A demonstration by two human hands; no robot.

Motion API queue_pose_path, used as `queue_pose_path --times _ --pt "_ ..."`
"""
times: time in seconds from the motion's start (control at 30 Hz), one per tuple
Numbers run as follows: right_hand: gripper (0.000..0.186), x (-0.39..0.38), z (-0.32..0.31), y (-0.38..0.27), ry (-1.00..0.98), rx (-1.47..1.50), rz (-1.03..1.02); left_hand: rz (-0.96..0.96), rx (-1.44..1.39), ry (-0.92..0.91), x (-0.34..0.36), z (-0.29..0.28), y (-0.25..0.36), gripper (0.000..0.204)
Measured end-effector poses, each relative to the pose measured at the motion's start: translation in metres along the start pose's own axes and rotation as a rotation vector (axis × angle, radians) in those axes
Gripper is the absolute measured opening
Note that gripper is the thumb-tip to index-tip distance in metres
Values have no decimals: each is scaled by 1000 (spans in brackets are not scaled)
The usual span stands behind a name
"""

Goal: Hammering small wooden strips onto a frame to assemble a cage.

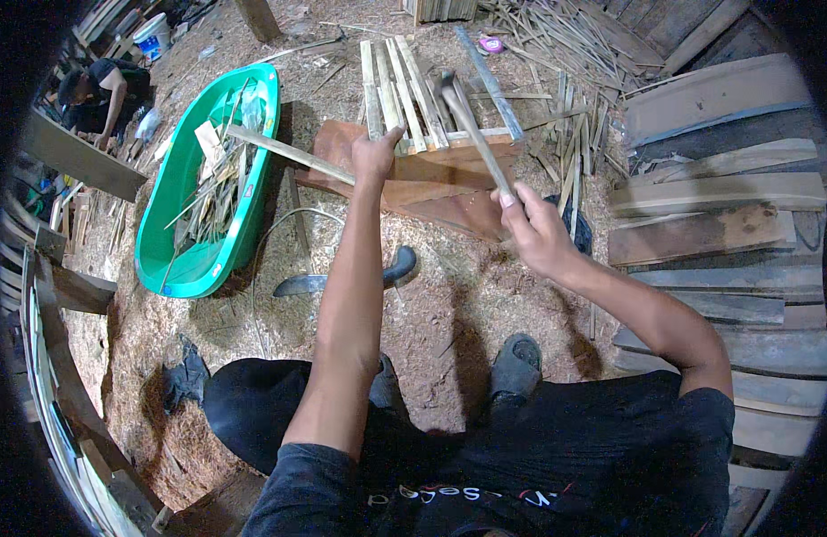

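Note:
My left hand (376, 154) is closed at the near end of a pale wooden slat (370, 85); its fingertips are partly hidden, and a nail there cannot be made out. Beside it, several more slats (417, 85) run away from me, their near ends on a reddish-brown wooden block (449, 166). In my right hand (537, 231) is a hammer (481, 141), gripped by its handle. The hammer's head is raised over the right side of the slats, apart from them. A curved knife with a dark handle (401, 266) lies on the ground, partly behind my left forearm.
A green plastic tub (151, 234) with wood scraps stands at left, a long strip reaching from it toward the block. A bluish strip (490, 85) lies right of the slats. Planks (722, 192) line the right side. Another person (109, 94) crouches far left.

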State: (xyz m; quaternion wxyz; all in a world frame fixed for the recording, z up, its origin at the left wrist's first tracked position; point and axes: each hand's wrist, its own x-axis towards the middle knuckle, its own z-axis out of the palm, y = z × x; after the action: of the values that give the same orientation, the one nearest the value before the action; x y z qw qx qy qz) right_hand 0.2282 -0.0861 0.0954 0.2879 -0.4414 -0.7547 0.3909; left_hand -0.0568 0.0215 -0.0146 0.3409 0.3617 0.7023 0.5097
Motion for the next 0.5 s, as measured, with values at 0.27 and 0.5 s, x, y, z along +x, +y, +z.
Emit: queue_pose_path --times 0.27,0.5 --pt "34 2 -5 9 -171 -174 172 75 -37 13 -15 3 13 58" --pt "33 -3 -5 20 -196 -106 223 19 -23 -5 -1 10 -2 57"
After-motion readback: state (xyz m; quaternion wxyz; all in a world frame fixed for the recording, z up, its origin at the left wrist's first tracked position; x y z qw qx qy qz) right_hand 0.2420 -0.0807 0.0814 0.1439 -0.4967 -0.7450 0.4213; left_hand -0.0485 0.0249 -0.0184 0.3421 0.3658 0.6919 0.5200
